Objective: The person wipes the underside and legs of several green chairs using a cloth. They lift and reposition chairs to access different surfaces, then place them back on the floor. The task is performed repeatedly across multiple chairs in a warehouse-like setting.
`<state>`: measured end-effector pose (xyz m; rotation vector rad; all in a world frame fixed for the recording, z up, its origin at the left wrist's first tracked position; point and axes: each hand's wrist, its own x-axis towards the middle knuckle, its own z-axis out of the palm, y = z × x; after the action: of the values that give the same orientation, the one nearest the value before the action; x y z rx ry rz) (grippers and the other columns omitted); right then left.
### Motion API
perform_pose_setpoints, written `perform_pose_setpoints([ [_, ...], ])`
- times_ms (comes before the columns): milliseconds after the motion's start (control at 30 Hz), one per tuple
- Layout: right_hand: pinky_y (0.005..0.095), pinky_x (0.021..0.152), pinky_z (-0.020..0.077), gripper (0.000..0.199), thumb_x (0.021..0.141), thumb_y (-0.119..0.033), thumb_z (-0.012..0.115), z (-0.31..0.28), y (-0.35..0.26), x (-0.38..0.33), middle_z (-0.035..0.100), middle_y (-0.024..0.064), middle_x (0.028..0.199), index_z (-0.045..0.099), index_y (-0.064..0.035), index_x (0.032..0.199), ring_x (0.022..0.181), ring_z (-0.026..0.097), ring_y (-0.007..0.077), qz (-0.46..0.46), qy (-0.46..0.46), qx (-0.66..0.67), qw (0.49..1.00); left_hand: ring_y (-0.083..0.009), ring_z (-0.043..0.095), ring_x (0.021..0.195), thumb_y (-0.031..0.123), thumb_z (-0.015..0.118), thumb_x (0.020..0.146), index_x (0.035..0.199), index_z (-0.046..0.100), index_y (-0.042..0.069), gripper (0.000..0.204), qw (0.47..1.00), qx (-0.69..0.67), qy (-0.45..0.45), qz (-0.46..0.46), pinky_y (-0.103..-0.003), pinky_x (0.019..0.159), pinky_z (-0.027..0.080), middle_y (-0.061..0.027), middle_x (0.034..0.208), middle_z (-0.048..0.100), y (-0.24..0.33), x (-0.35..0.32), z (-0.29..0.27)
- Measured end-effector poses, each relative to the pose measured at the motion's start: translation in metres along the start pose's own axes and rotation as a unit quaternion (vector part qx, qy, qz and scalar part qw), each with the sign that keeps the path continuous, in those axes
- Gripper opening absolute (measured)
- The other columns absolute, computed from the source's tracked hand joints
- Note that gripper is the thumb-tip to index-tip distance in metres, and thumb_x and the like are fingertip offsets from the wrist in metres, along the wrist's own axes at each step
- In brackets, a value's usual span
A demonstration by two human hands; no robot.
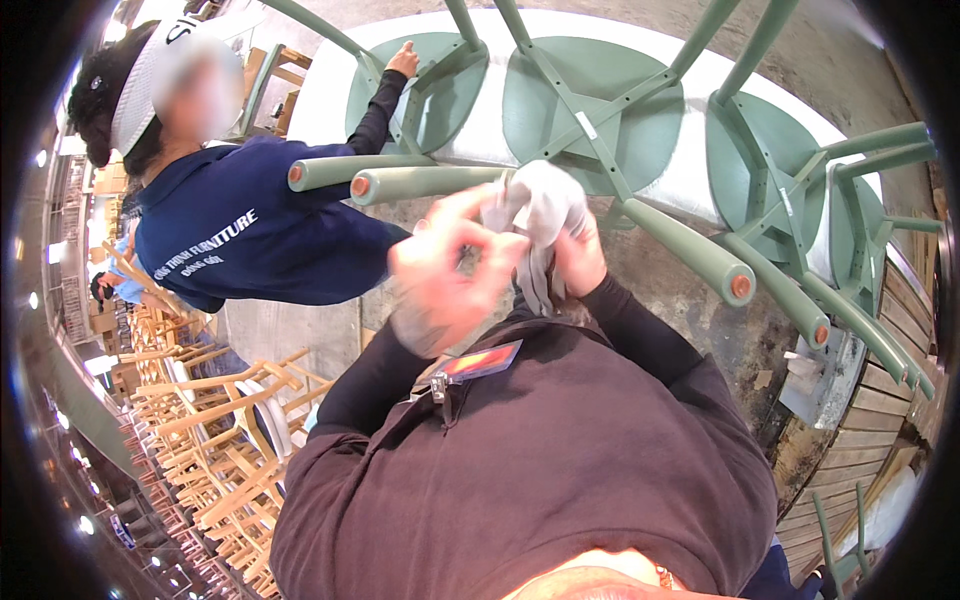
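Both of the person's hands are raised in front of the chest, close together, working a pale grey cloth (545, 205). The left hand (450, 275) is motion-blurred; its fingers curl inward and its fingertips meet the cloth's left edge, though whether that grip is fully closed on the fabric cannot be told. The right hand (578, 258) is clamped on the cloth, which bunches above the knuckles and hangs down between the two wrists. Directly beyond the hands, three sage-green chairs lie upside down on a white-topped bench (690, 175), seats down and legs pointing toward the viewer. The middle chair (590, 100) sits just behind the cloth; one of its legs (690, 250) runs down to the right, ending in an orange-brown cap. A second chair (435, 75) lies to the left, a third chair (790, 170) to the right. A co-worker in a navy shirt (235, 240) stands at left, with one hand (404, 60) touching the left chair. Unpainted wooden chairs (225, 440) are stacked at lower left. A badge (478, 363) is clipped to the person's dark brown sweater.
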<state>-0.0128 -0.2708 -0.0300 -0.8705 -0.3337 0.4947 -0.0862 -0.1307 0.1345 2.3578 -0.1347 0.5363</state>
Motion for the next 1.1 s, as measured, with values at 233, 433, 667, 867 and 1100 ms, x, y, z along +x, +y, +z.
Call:
perform_pose_setpoints([
  [233, 0.0528, 0.119, 0.0300, 0.088, 0.079, -0.026, 0.082, 0.088, 0.008, 0.091, 0.041, 0.0303, 0.148, 0.036, -0.0055, 0.152, 0.145, 0.036, 0.0443, -0.206, -0.214, -0.352, 0.888, -0.0314, 0.058, 0.117, 0.015, 0.058, 0.095, 0.122, 0.060, -0.005, 0.034, 0.978, 0.077, 0.177, 0.076, -0.044, 0.104, 0.043, -0.0197, 0.125, 0.062, -0.100, 0.039, -0.065],
  [433, 0.0490, 0.105, 0.0473, 0.098, 0.058, -0.021, 0.091, 0.093, 0.018, 0.128, 0.041, 0.0157, 0.153, 0.049, -0.0106, 0.145, 0.134, 0.051, 0.0379, -0.361, -0.217, -0.379, 0.824, -0.0372, 0.034, 0.148, 0.057, 0.039, 0.101, 0.146, 0.039, -0.003, 0.075, 0.990, -0.015, 0.124, 0.061, -0.052, 0.122, 0.019, -0.0257, 0.153, 0.042, -0.136, 0.046, -0.051],
  [667, 0.0437, 0.101, 0.0471, 0.070, 0.060, -0.024, 0.090, 0.040, 0.117, 0.121, 0.067, 0.0062, 0.124, 0.067, -0.0231, 0.126, 0.113, 0.065, 0.0291, -0.314, -0.138, -0.430, 0.835, -0.0499, 0.030, 0.148, 0.088, 0.043, 0.085, 0.143, 0.044, 0.007, 0.100, 0.953, -0.253, 0.126, 0.111, -0.062, 0.122, 0.015, -0.0301, 0.147, 0.047, -0.146, 0.035, -0.053],
  [867, 0.0481, 0.105, 0.0471, 0.081, 0.058, -0.023, 0.092, -0.082, 0.160, 0.124, 0.068, 0.0106, 0.122, 0.056, -0.0125, 0.130, 0.113, 0.066, 0.0330, -0.131, 0.004, -0.583, 0.802, -0.0532, 0.031, 0.146, 0.082, 0.040, 0.091, 0.145, 0.041, 0.001, 0.098, 0.970, -0.109, 0.025, 0.215, -0.065, 0.121, 0.011, -0.0365, 0.146, 0.045, -0.155, 0.063, -0.054],
  [1100, 0.0482, 0.082, 0.0567, 0.075, 0.062, -0.021, 0.085, 0.115, 0.043, 0.127, 0.067, 0.0118, 0.109, 0.059, -0.0262, 0.132, 0.102, 0.068, 0.0331, -0.316, -0.145, -0.358, 0.867, -0.0498, 0.036, 0.145, 0.083, 0.032, 0.092, 0.145, 0.040, -0.004, 0.102, 0.995, -0.028, 0.075, 0.057, -0.061, 0.121, 0.013, -0.0353, 0.144, 0.049, -0.147, 0.053, -0.038],
])
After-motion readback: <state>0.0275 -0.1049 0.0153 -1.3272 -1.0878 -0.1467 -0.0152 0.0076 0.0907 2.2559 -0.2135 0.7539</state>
